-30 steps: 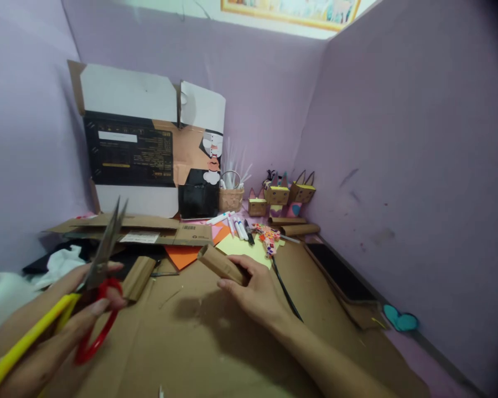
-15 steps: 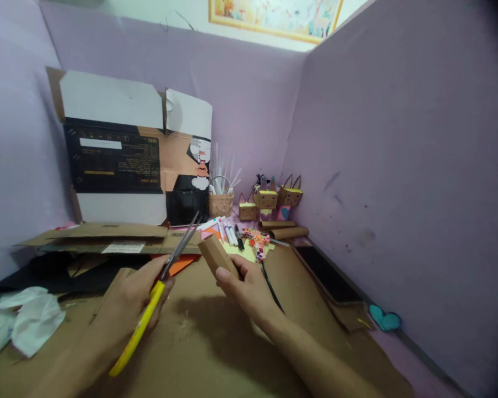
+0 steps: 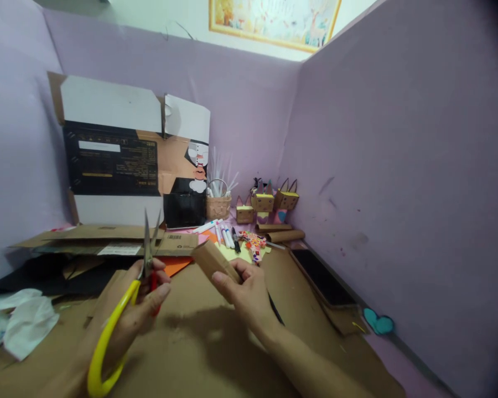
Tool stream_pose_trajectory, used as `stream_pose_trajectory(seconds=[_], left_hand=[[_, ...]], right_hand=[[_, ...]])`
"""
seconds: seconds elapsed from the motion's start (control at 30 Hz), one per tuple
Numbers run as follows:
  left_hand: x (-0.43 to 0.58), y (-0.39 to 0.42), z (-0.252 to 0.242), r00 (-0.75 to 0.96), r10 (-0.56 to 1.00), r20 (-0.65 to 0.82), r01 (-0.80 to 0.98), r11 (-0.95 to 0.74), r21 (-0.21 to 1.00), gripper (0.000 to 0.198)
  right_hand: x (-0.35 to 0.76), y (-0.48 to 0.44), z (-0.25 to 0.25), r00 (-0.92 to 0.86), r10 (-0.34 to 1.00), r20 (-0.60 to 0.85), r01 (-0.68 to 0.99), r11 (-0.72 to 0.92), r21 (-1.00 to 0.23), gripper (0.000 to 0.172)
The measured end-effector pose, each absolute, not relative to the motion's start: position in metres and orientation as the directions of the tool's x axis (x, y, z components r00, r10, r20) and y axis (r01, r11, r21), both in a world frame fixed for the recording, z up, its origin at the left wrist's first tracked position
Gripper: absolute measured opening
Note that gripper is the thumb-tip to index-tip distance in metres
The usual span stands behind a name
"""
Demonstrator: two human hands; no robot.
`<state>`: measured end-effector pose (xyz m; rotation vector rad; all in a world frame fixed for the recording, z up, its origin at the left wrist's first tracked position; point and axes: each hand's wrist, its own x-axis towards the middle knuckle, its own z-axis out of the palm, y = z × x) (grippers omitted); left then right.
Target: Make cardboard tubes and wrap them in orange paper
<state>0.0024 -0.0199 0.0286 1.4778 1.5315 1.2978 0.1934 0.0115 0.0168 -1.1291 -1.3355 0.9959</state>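
Lilac partition walls (image 3: pixel 398 138) enclose a brown corrugated cardboard work surface (image 3: pixel 199 348). A flattened printed carton (image 3: pixel 124 149) leans at the back; crumpled white paper (image 3: pixel 22 323) lies at the left edge. The right hand (image 3: pixel 243 290) pinches a small brown cardboard tube (image 3: pixel 211 260), held tilted just above the surface. The left hand (image 3: pixel 128 315) is closed around the yellow-and-red-handled steel scissors (image 3: pixel 143 265), blades slightly parted, pointing up, near the tube but apart. Judged step: positioning for a cut; blades must align with the tube's matte, stiff end.
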Motion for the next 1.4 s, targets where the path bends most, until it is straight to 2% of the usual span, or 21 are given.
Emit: stream_pose_trajectory(seconds=[0.03,0.1,0.2,0.3,0.37,0.47,0.53,0.6,0.7,0.8,0.93,1.0,1.2,1.3,1.4], left_hand=[[0.004,-0.022,0.030,-0.156,0.971,0.180,0.308,-0.125,0.943,0.036],[0.009,-0.026,0.032,-0.099,0.990,0.104,0.209,-0.081,0.974,0.036],[0.022,-0.030,0.031,0.060,0.988,-0.143,-0.028,0.145,0.989,0.043],[0.028,-0.028,0.026,0.091,0.972,-0.216,-0.089,0.224,0.971,0.044],[0.026,-0.025,0.021,0.067,0.977,-0.205,-0.053,0.208,0.977,0.040],[0.018,-0.022,0.016,0.004,0.983,-0.181,-0.042,0.181,0.983,0.028],[0.015,-0.023,0.016,-0.049,0.989,-0.139,-0.007,0.139,0.990,0.019],[0.017,-0.027,0.020,-0.105,0.992,-0.069,0.104,0.080,0.991,0.015],[0.024,-0.032,0.030,-0.163,0.986,0.039,0.307,0.013,0.952,0.012],[0.027,-0.033,0.035,-0.164,0.985,0.054,0.355,0.007,0.935,0.015],[0.025,-0.031,0.034,-0.072,0.994,0.077,0.325,-0.050,0.944,0.007],[0.022,-0.031,0.034,-0.047,0.992,0.119,0.329,-0.097,0.939,0.006],[0.020,-0.033,0.039,0.040,0.989,0.141,0.325,-0.147,0.934,0.010],[0.022,-0.035,0.038,0.054,0.982,0.182,0.303,-0.190,0.934,0.015],[0.024,-0.035,0.035,0.048,0.985,0.164,0.255,-0.171,0.952,0.016]], right_hand=[[0.191,0.008,0.013,-0.013,0.972,0.234,0.119,0.234,-0.965,0.009],[0.188,0.001,0.005,-0.066,0.912,0.404,0.217,0.408,-0.887,0.008],[0.186,-0.007,-0.005,-0.153,0.729,0.668,0.391,0.665,-0.636,0.024],[0.185,-0.011,-0.008,-0.247,0.656,0.714,0.533,0.707,-0.465,0.031],[0.183,-0.012,-0.007,-0.294,0.653,0.697,0.552,0.712,-0.434,0.031],[0.181,-0.011,-0.006,-0.330,0.727,0.603,0.472,0.680,-0.561,0.033],[0.181,-0.009,-0.007,-0.327,0.824,0.464,0.410,0.566,-0.716,0.043],[0.181,-0.006,-0.008,-0.330,0.888,0.320,0.375,0.435,-0.819,0.046],[0.179,-0.004,-0.007,-0.401,0.902,0.162,0.302,0.297,-0.906,0.042],[0.178,-0.004,-0.002,-0.434,0.900,0.031,0.179,0.120,-0.976,0.030],[0.177,-0.005,0.002,-0.504,0.854,-0.125,-0.018,-0.155,-0.988,0.028],[0.178,-0.006,0.002,-0.557,0.817,-0.151,-0.057,-0.218,-0.974,0.028],[0.179,-0.007,-0.009,-0.561,0.807,-0.184,-0.066,-0.265,-0.962,0.030],[0.180,-0.006,-0.012,-0.518,0.842,-0.151,-0.112,-0.242,-0.964,0.031],[0.180,-0.006,-0.011,-0.531,0.835,-0.147,-0.120,-0.246,-0.962,0.030]])
